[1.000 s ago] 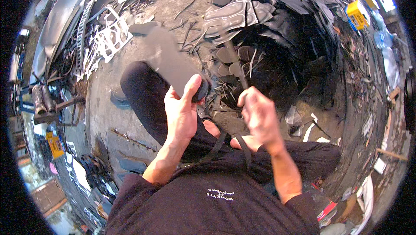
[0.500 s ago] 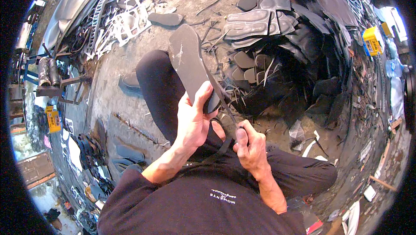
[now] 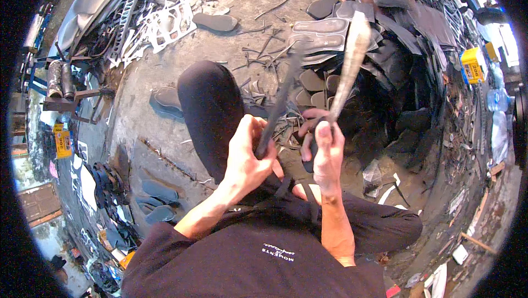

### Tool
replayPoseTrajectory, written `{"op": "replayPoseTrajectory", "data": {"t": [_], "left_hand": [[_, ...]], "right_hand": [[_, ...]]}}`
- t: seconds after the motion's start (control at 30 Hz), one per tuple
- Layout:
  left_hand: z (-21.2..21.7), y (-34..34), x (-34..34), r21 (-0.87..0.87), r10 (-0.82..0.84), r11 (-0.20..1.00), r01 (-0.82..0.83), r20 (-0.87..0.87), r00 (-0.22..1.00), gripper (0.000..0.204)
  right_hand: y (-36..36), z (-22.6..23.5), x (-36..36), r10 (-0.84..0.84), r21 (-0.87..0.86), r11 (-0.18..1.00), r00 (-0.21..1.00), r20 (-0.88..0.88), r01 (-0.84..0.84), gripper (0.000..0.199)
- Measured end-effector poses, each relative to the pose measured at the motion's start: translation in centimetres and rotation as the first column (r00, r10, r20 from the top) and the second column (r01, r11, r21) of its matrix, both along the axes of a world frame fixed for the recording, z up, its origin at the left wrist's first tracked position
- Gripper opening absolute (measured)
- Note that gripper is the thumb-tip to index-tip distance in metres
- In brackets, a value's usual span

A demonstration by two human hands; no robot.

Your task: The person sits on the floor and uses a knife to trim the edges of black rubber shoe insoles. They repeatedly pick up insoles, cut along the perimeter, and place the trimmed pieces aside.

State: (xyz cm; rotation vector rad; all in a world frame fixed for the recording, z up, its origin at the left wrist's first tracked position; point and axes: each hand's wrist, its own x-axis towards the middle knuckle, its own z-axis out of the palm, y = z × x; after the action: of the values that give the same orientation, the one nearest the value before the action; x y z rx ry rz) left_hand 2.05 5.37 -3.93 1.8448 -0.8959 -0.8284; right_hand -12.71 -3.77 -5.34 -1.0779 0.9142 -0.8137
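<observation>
My left hand is closed round the lower end of a dark grey shoe sole, which stands up almost edge-on and is blurred. To its right, my right hand is wrapped round the lower end of a knife. The knife's long pale blade points up and away, smeared by motion and apart from the sole. Something dark, perhaps its handle, shows among the right fingers. Both hands are above my lap, between my bent knees.
Beyond my right hand lies a heap of dark soles and offcuts. White cut-out sheets lie at the far left, with a loose sole beside them. More soles rest left of my knee. A metal stand is farther left.
The sole has turned from face-up to nearly edge-on in my left hand. My right hand has drawn the knife away from the sole's edge and swung its blade upright.
</observation>
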Motion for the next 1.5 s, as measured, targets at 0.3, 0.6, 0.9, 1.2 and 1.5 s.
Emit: {"op": "replayPoseTrajectory", "data": {"t": [0.3, 0.6, 0.9, 1.2, 1.5], "left_hand": [[1.5, -1.1, -1.7, -0.203, -0.412, 0.897, 0.392, -0.064, 0.909, 0.061], [2.5, -1.0, -1.7, -0.131, -0.398, 0.916, 0.378, -0.191, 0.897, 0.056], [2.5, -2.4, 3.2, -0.339, 0.158, 0.839, -0.426, -0.597, 0.787, 0.026], [2.5, -2.3, 0.8, 0.266, 0.318, 0.947, -0.180, -0.697, 0.643, 0.060], [2.2, -1.5, -0.1, 0.196, 0.227, 0.974, -0.117, -0.761, 0.608, 0.047]], "right_hand": [[-2.9, 0.3, -2.8, -0.392, 0.075, 0.915, 0.917, -0.078, 0.398, 0.037], [-3.0, -0.1, -3.2, -0.435, -0.032, 0.900, 0.887, -0.154, 0.435, 0.034], [-1.8, 0.7, -6.9, -0.228, 0.196, 0.954, 0.974, -0.019, 0.227, 0.048], [6.7, 1.2, -8.8, 0.272, -0.198, 0.868, 0.770, -0.577, -0.455, 0.060], [9.0, 2.9, -11.9, 0.256, -0.080, 0.917, 0.732, -0.631, -0.390, 0.062]]}}
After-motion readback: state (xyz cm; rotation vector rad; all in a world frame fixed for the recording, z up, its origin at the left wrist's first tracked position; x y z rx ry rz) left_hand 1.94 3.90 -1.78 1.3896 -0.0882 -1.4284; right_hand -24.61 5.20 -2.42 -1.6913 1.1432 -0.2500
